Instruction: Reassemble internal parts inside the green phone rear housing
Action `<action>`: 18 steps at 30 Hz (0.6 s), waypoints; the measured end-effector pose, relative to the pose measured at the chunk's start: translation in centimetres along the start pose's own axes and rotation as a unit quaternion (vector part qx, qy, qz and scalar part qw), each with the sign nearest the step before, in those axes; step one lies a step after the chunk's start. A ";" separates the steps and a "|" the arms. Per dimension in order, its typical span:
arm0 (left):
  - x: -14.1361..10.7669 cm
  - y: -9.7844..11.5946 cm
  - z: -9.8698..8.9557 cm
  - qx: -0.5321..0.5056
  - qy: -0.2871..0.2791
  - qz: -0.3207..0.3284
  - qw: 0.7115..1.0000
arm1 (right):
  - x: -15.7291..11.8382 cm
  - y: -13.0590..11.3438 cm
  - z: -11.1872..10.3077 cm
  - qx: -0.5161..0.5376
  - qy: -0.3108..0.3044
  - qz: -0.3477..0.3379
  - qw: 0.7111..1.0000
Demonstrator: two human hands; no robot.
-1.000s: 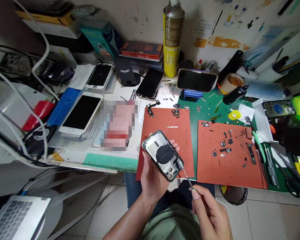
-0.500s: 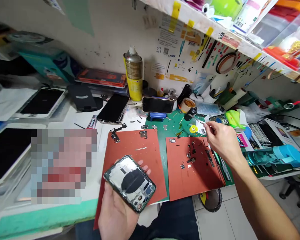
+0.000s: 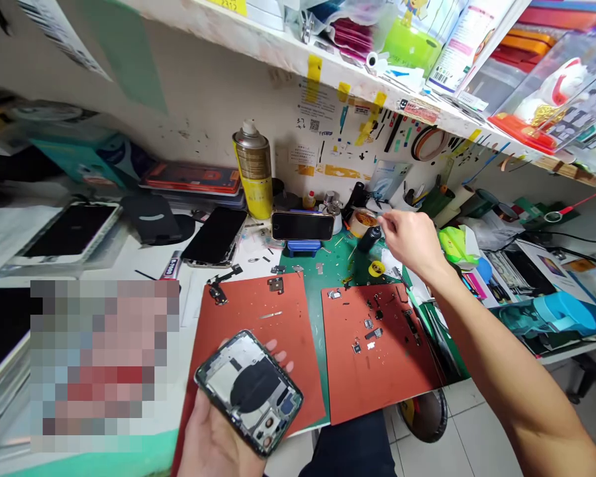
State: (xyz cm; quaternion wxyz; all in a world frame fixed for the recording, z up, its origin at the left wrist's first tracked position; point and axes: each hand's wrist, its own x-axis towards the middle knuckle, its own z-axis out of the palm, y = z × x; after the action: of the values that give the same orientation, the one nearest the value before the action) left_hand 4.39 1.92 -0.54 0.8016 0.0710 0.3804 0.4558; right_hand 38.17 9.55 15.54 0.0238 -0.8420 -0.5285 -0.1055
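Observation:
My left hand [image 3: 216, 434] is wrapped from below around an opened phone housing [image 3: 251, 391], tilted with its inside facing up. A black round pad and camera openings show in it, and the fingertips reach past its far edge. My right hand [image 3: 413, 242] is raised over the back of the bench with its fingers pinched together; what they hold, if anything, I cannot make out. Close to those fingers stand a small black bottle [image 3: 369, 238] and a roll of tape [image 3: 362, 222]. Small phone parts [image 3: 374, 333] lie scattered on the right red mat [image 3: 347, 384].
A left red mat [image 3: 298, 371] lies beneath the phone housing. A phone on a blue stand [image 3: 304, 248], a yellow spray can [image 3: 253, 169] and a dark phone [image 3: 216, 235] stand or lie behind. A blue water bottle [image 3: 544, 313] lies at right, below a loaded shelf [image 3: 278, 50].
My right hand has moved up and back, toward the black bottle and tape roll. The left hand still holds the phone housing. The camera view has tilted up slightly.

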 end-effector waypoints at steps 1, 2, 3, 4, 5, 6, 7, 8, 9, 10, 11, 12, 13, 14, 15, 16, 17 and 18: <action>0.0 -0.1 0.0 -0.003 0.006 0.002 1.000 | 1.3 -0.5 0.0 0.001 -0.008 -0.003 1.000; 0.0 -0.1 0.0 -0.006 0.012 0.005 1.000 | 2.5 -1.0 0.0 0.003 -0.014 -0.005 1.000; 0.0 -0.2 0.1 -0.008 0.018 0.010 1.000 | 3.5 -1.3 0.0 0.005 -0.020 -0.009 1.000; 0.0 -0.2 0.2 -0.012 0.024 0.019 0.999 | 4.4 -1.6 0.1 0.008 -0.024 -0.012 1.000; 0.0 -0.3 0.4 -0.020 0.026 0.023 0.999 | 5.1 -1.9 0.2 0.009 -0.028 -0.014 0.999; 0.0 -0.3 0.5 -0.031 0.022 0.023 0.999 | 5.6 -2.0 0.3 0.010 -0.032 -0.016 0.999; 0.0 -0.3 0.5 -0.045 0.011 0.017 0.999 | 6.0 -2.1 0.5 0.011 -0.034 -0.017 0.999; 0.0 -0.3 0.5 -0.061 -0.004 0.008 0.998 | 6.2 -2.1 0.6 0.010 -0.036 -0.017 0.999; 0.0 -0.4 0.5 -0.078 -0.020 0.001 0.997 | 6.4 -2.1 0.8 0.009 -0.037 -0.017 0.999; 0.0 -0.4 0.3 -0.092 -0.035 -0.008 0.995 | 6.6 -2.2 1.0 0.008 -0.037 -0.016 0.999; 0.0 -0.3 0.1 -0.104 -0.045 -0.013 0.993 | 6.7 -2.2 1.1 0.006 -0.037 -0.016 0.999; 0.0 -0.3 -0.1 -0.112 -0.050 -0.013 0.992 | 6.9 -2.2 1.2 0.004 -0.037 -0.017 0.999; 0.0 -0.2 -0.3 -0.115 -0.050 -0.015 0.992 | 7.0 -2.2 1.3 0.002 -0.037 -0.018 0.999; 0.0 -0.1 -0.5 -0.112 -0.049 -0.021 0.992 | 7.2 -2.3 1.3 0.000 -0.037 -0.021 0.999; 0.0 0.0 -0.7 -0.102 -0.047 -0.030 0.993 | 7.4 -2.4 1.3 -0.002 -0.037 -0.024 0.999; 0.0 0.1 -0.8 -0.090 -0.046 -0.036 0.994 | 7.6 -2.4 1.3 -0.003 -0.037 -0.028 0.999; -0.1 0.1 -0.9 -0.078 -0.045 -0.037 0.995 | 7.9 -2.5 1.3 -0.004 -0.037 -0.033 0.999; -0.1 0.1 -0.8 -0.070 -0.045 -0.036 0.996 | 8.1 -2.5 1.2 -0.005 -0.038 -0.038 0.999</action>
State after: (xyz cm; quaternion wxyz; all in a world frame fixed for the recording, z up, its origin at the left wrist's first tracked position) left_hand 3.72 1.73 -1.03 0.8370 0.0217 0.3131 0.4483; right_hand 39.52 17.99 15.80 -0.0043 -0.8249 -0.5600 -0.0770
